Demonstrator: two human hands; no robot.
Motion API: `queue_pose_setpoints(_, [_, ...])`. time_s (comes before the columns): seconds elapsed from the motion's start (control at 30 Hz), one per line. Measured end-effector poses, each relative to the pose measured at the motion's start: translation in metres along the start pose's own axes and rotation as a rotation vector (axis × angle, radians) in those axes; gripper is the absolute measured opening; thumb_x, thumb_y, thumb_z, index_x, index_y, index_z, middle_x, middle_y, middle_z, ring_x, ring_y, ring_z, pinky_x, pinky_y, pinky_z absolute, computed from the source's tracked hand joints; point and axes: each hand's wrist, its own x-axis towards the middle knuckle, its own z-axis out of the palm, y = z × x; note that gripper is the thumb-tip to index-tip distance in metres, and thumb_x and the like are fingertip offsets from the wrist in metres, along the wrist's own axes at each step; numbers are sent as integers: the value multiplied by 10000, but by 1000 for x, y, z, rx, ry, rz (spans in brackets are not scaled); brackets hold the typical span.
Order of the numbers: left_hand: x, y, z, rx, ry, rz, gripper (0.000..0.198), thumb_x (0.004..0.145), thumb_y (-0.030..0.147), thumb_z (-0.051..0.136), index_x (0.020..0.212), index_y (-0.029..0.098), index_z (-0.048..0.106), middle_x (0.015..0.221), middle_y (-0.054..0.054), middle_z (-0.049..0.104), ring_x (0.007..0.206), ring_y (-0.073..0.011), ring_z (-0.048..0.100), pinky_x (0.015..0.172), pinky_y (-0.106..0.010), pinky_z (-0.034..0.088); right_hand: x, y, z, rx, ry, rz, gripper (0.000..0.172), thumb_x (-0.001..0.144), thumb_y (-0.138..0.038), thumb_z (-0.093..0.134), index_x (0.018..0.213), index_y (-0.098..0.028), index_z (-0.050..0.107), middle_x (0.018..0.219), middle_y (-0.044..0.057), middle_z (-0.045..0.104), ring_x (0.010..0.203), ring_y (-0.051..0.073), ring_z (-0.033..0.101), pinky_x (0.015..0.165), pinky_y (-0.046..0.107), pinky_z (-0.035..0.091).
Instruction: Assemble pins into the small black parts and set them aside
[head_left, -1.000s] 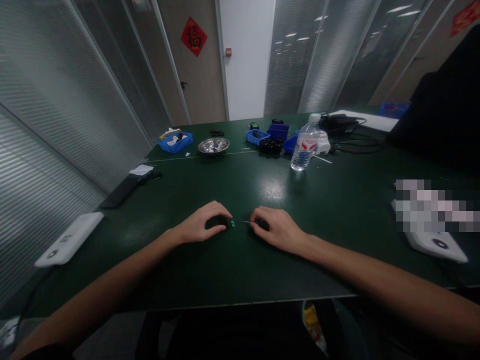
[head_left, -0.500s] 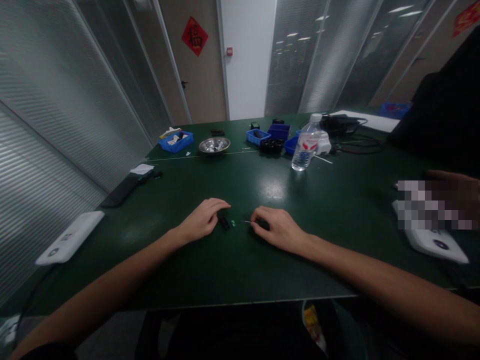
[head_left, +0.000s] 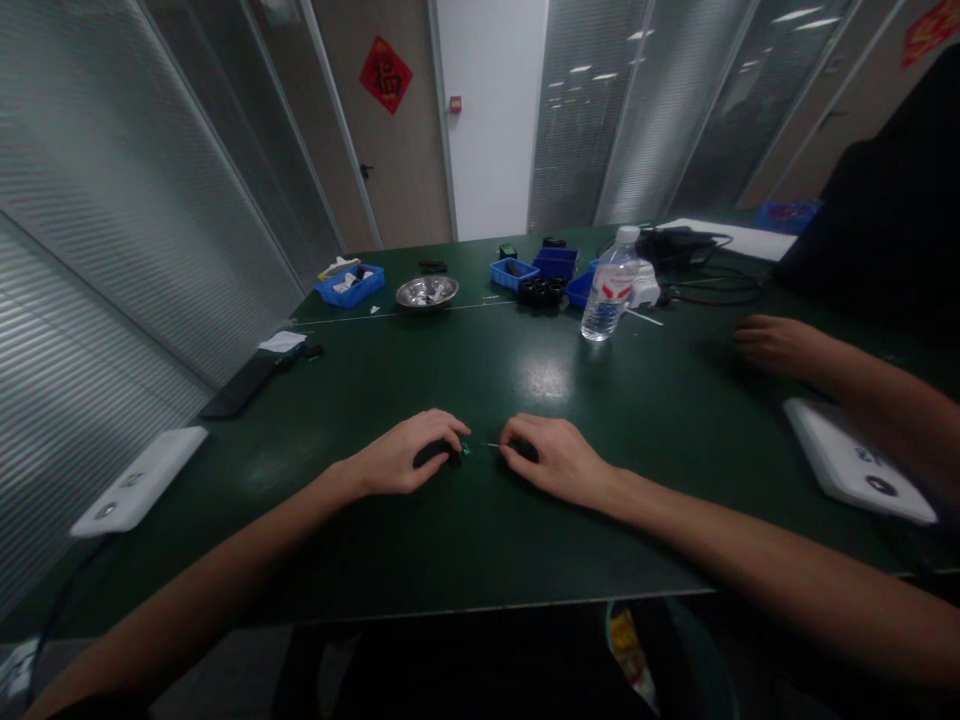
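My left hand [head_left: 411, 452] rests low over the green table, its thumb and fingers curled round a small black part [head_left: 454, 458]. Just right of those fingertips lies a tiny green circuit piece [head_left: 466, 449]. My right hand [head_left: 551, 452] is closed on a thin tool, whose metal shaft [head_left: 492, 445] points left toward the green piece without touching it. The tool's dark handle is mostly hidden inside the hand.
A water bottle [head_left: 610, 285] stands beyond my right hand. Farther back are a metal dish [head_left: 427, 293], a blue tray [head_left: 351, 286] and more blue bins [head_left: 556, 263]. White devices lie at left [head_left: 141, 480] and right [head_left: 859, 460]. Another person's hand [head_left: 776, 345] is at right.
My left hand has moved slightly right and down, its fingers closing round the black part. My right hand is nearly unmoved. The other person's hand has shifted away from the white device.
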Motion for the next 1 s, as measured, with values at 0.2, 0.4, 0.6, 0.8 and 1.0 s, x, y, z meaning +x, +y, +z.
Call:
queue_pose_setpoints(0.2, [0, 3, -2, 35, -87, 3, 259, 981, 145, 520, 1195, 205, 653, 1169, -100, 667, 1122, -225, 616, 1004, -409, 498, 0, 0, -1, 1, 14, -12, 97, 959, -245, 580, 1016, -205, 648, 933, 26, 665, 779, 153, 600, 698, 274, 427])
queue_pose_setpoints(0.4, [-15, -12, -15, 151, -65, -106, 293, 990, 196, 524, 1265, 230, 620, 1192, -83, 651, 1102, -216, 617, 981, -382, 501, -1, 1, -4, 15, -5, 0, 95, 962, -250, 582, 1015, -208, 649, 939, 21, 661, 771, 147, 593, 692, 272, 428])
queue_pose_setpoints(0.6, [-81, -93, -64, 300, 68, -360, 388, 1000, 307, 500, 1369, 222, 584, 1271, -88, 635, 1140, -237, 611, 1019, -407, 491, -1, 3, -3, 21, -8, 4, 108, 970, -267, 579, 1016, -201, 652, 946, 20, 657, 777, 142, 589, 689, 271, 428])
queue_pose_setpoints(0.8, [-168, -175, -129, 401, 181, -842, 434, 927, 403, 525, 1245, 152, 682, 1296, -110, 655, 1174, -267, 620, 1067, -400, 464, 1, 3, 0, 17, -14, -2, 111, 973, -278, 578, 1018, -207, 649, 931, 15, 658, 756, 139, 581, 672, 270, 414])
queue_pose_setpoints(1.0, [-208, -192, -152, 451, 218, -1037, 415, 896, 374, 574, 1239, 185, 712, 1280, -77, 693, 1091, -249, 665, 984, -355, 508, 3, 1, 2, 4, -26, 6, 121, 982, -287, 563, 1033, -212, 643, 957, 20, 662, 747, 141, 581, 674, 276, 419])
